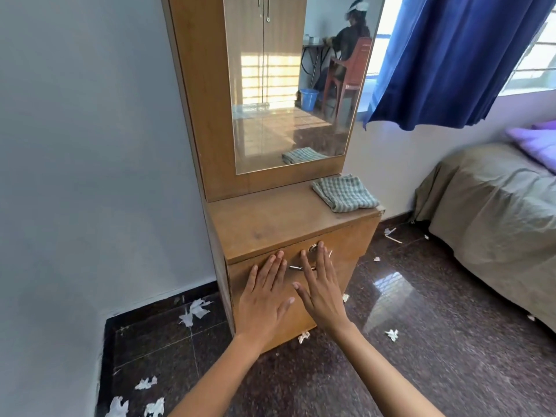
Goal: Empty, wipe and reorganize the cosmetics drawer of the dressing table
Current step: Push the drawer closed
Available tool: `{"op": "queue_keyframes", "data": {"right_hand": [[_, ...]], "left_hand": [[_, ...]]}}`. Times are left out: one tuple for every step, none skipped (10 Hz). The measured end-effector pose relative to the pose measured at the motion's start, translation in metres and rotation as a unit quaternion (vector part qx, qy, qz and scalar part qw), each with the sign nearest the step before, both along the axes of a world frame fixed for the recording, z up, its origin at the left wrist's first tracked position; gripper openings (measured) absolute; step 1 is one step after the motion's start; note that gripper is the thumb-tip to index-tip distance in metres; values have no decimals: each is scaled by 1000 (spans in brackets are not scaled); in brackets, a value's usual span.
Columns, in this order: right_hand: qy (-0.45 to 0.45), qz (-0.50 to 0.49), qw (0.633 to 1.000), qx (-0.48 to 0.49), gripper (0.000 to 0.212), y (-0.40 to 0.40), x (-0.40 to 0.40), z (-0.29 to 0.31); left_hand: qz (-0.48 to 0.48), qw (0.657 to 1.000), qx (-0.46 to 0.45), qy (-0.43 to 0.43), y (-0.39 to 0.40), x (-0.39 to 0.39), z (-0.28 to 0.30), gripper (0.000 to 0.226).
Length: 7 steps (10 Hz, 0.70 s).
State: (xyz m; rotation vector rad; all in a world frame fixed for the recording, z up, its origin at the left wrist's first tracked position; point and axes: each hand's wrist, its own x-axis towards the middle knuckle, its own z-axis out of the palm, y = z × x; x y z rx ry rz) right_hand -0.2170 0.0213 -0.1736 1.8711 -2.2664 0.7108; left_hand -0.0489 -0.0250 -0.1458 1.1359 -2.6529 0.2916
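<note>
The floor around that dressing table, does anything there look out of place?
Yes. Torn white paper scraps litter the dark floor on both sides of the dressing table, and more lie near the bed.

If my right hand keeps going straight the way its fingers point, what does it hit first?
Probably the round lock at the fingertips of the right hand, then the overhanging edge of the dressing table top; depth is hard to judge.

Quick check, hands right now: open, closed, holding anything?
Left hand: open, fingers straight, flat against the drawer front, holding nothing.
Right hand: open, fingers straight over the handle, holding nothing.
</note>
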Motion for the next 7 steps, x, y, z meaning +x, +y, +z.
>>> {"op": "queue_keyframes", "data": {"right_hand": [[14,-7,1000,2,70,-10,2,-1],[15,-16,1000,-7,68,-10,2,-2],[3,-11,999,-40,62,-1,8,4],[9,13,994,-104,59,5,16,16],[9,36,989,-146,61,1,20,44],[10,66,981,-185,63,-12,22,80],[9,82,969,-231,63,-33,23,130]], "left_hand": [[2,1000,10,-3,-11,-3,-3,75],[1,1000,0,5,-10,-4,-5,74],[-26,996,-11,83,7,-3,1,66],[-46,987,-51,147,23,-3,11,60],[-22,978,-73,196,26,-10,37,60],[14,967,-99,236,16,-13,74,61],[57,948,-135,283,-2,-7,123,65]]}}
